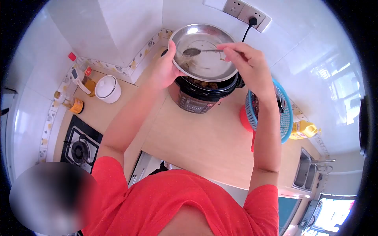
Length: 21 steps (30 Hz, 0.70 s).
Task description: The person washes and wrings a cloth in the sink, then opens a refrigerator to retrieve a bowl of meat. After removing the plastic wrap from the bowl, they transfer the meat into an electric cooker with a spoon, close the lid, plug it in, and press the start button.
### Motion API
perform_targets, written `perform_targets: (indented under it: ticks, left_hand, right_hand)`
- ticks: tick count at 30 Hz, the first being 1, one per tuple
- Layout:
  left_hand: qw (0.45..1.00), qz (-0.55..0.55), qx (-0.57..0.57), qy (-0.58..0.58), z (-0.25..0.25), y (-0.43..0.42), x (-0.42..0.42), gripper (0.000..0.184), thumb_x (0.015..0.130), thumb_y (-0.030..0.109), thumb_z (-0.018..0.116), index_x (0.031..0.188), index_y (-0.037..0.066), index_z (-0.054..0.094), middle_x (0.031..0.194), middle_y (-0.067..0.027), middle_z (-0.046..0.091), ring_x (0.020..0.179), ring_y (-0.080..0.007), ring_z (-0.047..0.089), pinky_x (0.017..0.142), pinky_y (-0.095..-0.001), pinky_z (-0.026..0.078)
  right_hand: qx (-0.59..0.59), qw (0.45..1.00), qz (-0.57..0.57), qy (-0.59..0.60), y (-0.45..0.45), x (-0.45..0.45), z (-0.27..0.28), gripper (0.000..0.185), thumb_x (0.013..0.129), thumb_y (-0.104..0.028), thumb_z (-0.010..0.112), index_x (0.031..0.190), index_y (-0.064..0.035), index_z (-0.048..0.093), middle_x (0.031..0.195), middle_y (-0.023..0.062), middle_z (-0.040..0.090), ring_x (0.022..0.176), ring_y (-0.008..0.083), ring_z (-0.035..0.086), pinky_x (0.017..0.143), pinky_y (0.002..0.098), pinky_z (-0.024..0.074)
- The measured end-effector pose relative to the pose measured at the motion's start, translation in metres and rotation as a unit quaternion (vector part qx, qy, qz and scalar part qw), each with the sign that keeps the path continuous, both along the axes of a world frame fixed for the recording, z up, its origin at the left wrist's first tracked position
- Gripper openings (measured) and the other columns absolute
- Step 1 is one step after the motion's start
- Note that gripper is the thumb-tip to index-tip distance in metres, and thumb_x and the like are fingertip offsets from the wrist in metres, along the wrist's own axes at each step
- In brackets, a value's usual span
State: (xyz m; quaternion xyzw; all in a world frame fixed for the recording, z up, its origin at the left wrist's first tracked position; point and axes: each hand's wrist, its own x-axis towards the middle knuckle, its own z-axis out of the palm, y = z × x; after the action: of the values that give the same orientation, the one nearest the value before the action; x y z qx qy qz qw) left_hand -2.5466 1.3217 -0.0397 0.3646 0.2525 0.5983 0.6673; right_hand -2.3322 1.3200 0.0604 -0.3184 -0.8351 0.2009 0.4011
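Observation:
My left hand [168,67] grips the left rim of a round metal plate [208,33], thumb over the edge. The plate is tilted so that its inside faces me, and some wet residue shows in it. In my right hand [246,57] is the handle of a metal spoon [192,52], pinched between the fingers. The spoon's bowl lies over the left part of the plate; whether it touches the metal I cannot tell. Below the plate stands an electric pressure cooker [195,100], lid off, with brown food [204,83] partly visible inside. The plate hides the cooker's back.
A blue plastic basket [289,114] and a red container [246,118] stand right of the cooker, near a yellow bottle [303,129]. Left are a white lidded pot [108,89], an oil bottle [88,84] and a gas burner [80,151]. A sink [303,169] lies far right.

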Motion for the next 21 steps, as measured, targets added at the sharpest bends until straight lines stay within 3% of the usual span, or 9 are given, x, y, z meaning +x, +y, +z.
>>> perform_targets:
  ticks: [2,9,15,18,21]
  left_hand:
    - [0.999,0.025,0.01,0.03,0.007,0.001,-0.003,0.065,0.094,0.054,0.03,0.132,0.002,0.037,0.128,-0.0129,0.049,0.116,-0.0245,0.052,0.088,-0.0404,0.05]
    - [0.982,0.104,0.006,0.158,-0.01,0.044,-0.028,0.066,0.091,0.055,0.042,0.133,0.004,0.037,0.123,-0.0127,0.052,0.105,-0.0222,0.057,0.086,-0.0393,0.05]
    - [0.962,0.154,0.005,0.227,-0.011,0.063,-0.029,0.064,0.092,0.052,0.043,0.136,0.007,0.031,0.124,-0.0117,0.05,0.102,-0.0194,0.056,0.082,-0.0367,0.051]
    - [0.952,0.18,0.033,0.245,-0.012,0.069,-0.028,0.06,0.094,0.048,0.043,0.134,0.005,0.035,0.123,-0.0135,0.051,0.104,-0.0219,0.055,0.087,-0.0373,0.047]
    - [0.879,0.261,0.138,0.375,-0.029,0.093,-0.037,0.053,0.095,0.042,0.042,0.131,0.003,0.039,0.121,-0.0171,0.054,0.105,-0.0266,0.055,0.092,-0.0378,0.042]
  right_hand:
    - [0.003,0.999,-0.013,0.039,0.005,0.004,-0.004,0.018,0.087,-0.012,0.059,0.1,-0.002,0.067,0.076,0.008,0.064,0.067,0.0096,0.055,0.063,0.0238,0.0449]
    - [0.002,0.993,-0.095,0.073,0.011,0.013,-0.018,0.018,0.088,-0.012,0.058,0.101,-0.0024,0.066,0.077,0.0076,0.063,0.069,0.0094,0.055,0.065,0.0228,0.0451]
    - [-0.016,0.98,-0.13,0.148,0.013,0.029,-0.023,0.019,0.089,-0.012,0.056,0.103,-0.0028,0.066,0.076,0.0042,0.062,0.07,0.0089,0.055,0.067,0.0221,0.0446]
    - [-0.052,0.975,-0.153,0.153,0.01,0.038,-0.026,0.019,0.09,-0.012,0.056,0.103,-0.0045,0.067,0.077,0.002,0.062,0.068,0.0065,0.053,0.061,0.0195,0.0421]
    - [-0.064,0.973,-0.149,0.164,0.007,0.048,-0.033,0.021,0.092,-0.013,0.054,0.107,-0.0042,0.065,0.077,-0.0007,0.059,0.059,0.0027,0.043,0.052,0.0171,0.0348]
